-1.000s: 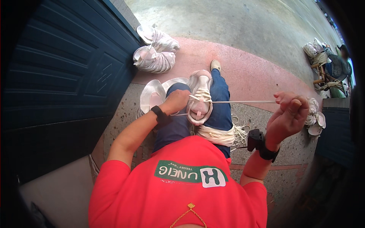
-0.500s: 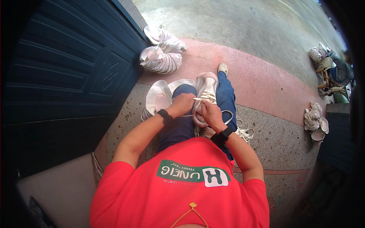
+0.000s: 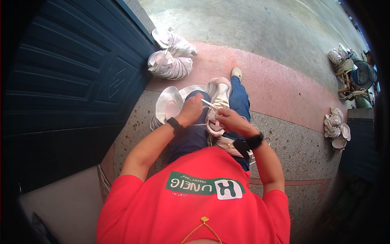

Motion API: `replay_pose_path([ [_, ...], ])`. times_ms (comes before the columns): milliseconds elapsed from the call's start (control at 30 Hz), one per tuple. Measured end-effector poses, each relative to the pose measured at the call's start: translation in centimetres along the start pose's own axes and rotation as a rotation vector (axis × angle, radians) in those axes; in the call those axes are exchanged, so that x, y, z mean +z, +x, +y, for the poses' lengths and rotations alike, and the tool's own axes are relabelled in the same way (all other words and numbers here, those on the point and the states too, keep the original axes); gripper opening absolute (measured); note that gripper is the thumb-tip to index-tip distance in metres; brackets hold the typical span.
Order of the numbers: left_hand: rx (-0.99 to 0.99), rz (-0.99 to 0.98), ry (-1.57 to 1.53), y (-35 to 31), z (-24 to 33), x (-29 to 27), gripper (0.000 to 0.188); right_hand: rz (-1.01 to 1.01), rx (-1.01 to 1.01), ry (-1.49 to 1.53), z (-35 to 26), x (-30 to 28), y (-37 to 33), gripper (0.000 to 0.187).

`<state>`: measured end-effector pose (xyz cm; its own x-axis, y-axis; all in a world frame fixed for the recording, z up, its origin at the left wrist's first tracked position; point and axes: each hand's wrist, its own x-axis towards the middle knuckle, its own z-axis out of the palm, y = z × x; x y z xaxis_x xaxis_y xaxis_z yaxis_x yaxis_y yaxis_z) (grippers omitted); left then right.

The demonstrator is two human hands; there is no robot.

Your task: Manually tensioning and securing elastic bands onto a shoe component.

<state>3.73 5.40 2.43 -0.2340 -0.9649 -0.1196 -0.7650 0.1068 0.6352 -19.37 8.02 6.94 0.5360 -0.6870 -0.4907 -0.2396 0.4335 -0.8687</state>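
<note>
A white and pale pink sneaker (image 3: 221, 90) rests between my thighs, its toe pointing away from me. White lace runs across its tongue. My left hand (image 3: 192, 110), over my left knee, is closed on a white shoelace (image 3: 209, 104). Just over the shoe's right side, my right hand (image 3: 232, 121) is closed too, its fingertips at the other end of the taut stretch of lace. A thinner strand crosses my left thigh below the hands. My palm and fingers hide part of the shoe's collar.
Beside my left knee lie stacked white shoe uppers (image 3: 167, 105). Another tied bundle of uppers (image 3: 174, 57) sits by the dark blue door (image 3: 77, 73). At the right are more white pieces (image 3: 337, 128) and a chair piled with things (image 3: 353, 77). Loose laces (image 3: 228, 144) lie near my lap.
My right hand has turned and shifted slightly right and down. My left hand has moved a little left and up, and a stretch of lace now shows taut between them.
</note>
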Motion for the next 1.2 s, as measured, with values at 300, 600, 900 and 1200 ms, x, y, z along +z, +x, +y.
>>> replay_pose_path([
  [300,0.162,0.002,-0.048,0.4,0.2,1.0,0.021,-0.053,-0.786,0.550,-13.1,-4.9,-14.1,0.017],
  [600,0.024,-0.656,-0.784,-1.1,10.2,-4.6,0.031,-0.021,-0.881,0.539,-16.2,-3.6,-10.4,0.021],
  [900,-0.175,-0.421,-1.207,2.3,4.7,-12.3,0.021,0.725,-0.732,0.816,-11.7,-12.0,-11.2,0.021],
  [1200,-0.564,-0.037,-0.775,2.7,-4.4,-11.5,0.027,0.800,-0.223,0.000,8.9,-9.6,-5.3,0.017],
])
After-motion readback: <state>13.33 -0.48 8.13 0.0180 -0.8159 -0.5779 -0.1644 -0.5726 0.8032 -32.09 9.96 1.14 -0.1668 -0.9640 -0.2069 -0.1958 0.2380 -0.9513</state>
